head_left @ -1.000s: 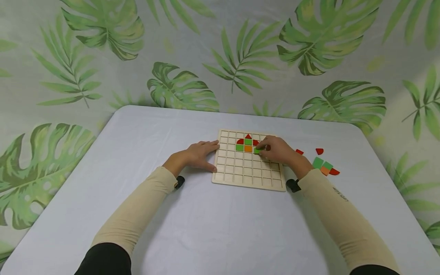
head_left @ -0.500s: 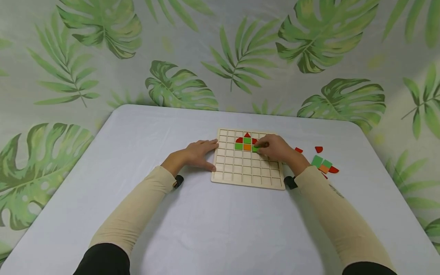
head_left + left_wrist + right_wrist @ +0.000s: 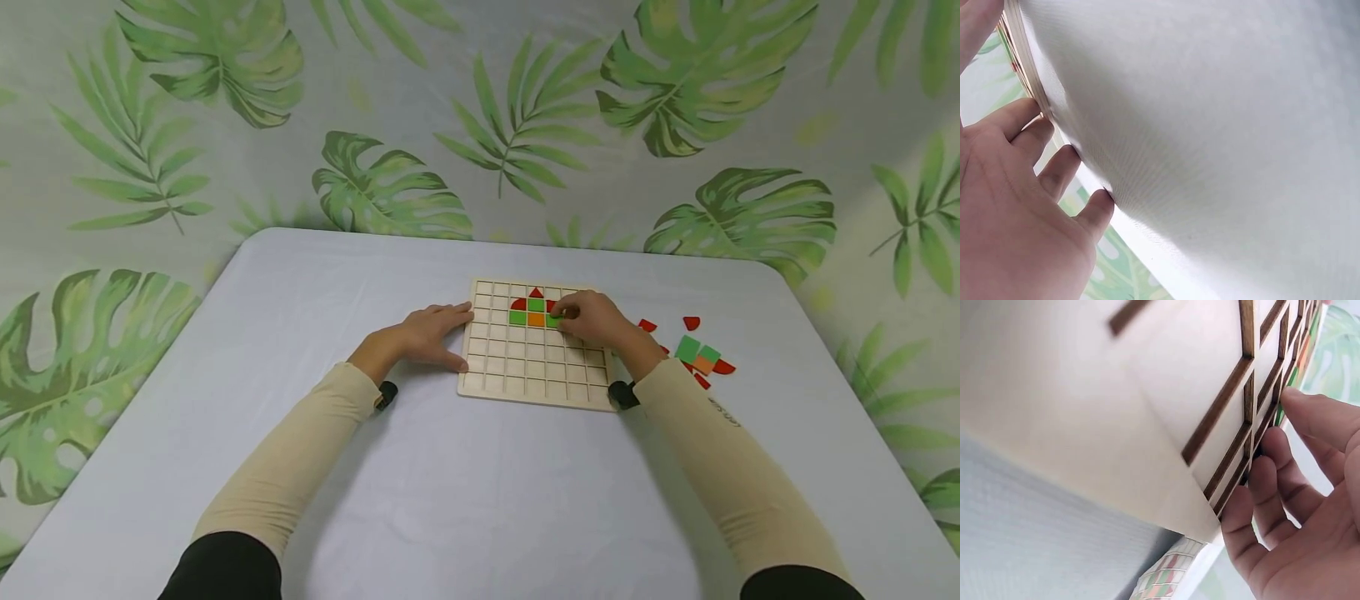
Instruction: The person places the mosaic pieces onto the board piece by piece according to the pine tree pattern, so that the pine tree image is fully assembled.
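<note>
A pale wooden grid board [image 3: 517, 367] lies on the white table, with red, green and orange tiles in its upper cells. My right hand [image 3: 592, 319] is over the board's right part, thumb and forefinger pinching a green square tile [image 3: 552, 322] at the right end of the green-orange row. The right wrist view has the thumb on that tile's green edge [image 3: 1280, 414], the other fingers curled against the board. My left hand [image 3: 423, 336] is spread at the board's left edge, thumb and fingertips touching it. In the left wrist view, its fingers [image 3: 1060, 170] line up along that edge.
Loose tiles lie right of the board: a large green tile [image 3: 687, 348], an orange square [image 3: 703, 364] and several red pieces, one of them a rounded red tile [image 3: 692, 322]. A leaf-patterned cloth [image 3: 390, 179] hangs behind the table. A strip printed with coloured squares [image 3: 1166, 575] shows below the board.
The green tile under my right fingers has shifted slightly left, into line with its row. My left hand stays at the board's edge. The whole head view has drifted a little.
</note>
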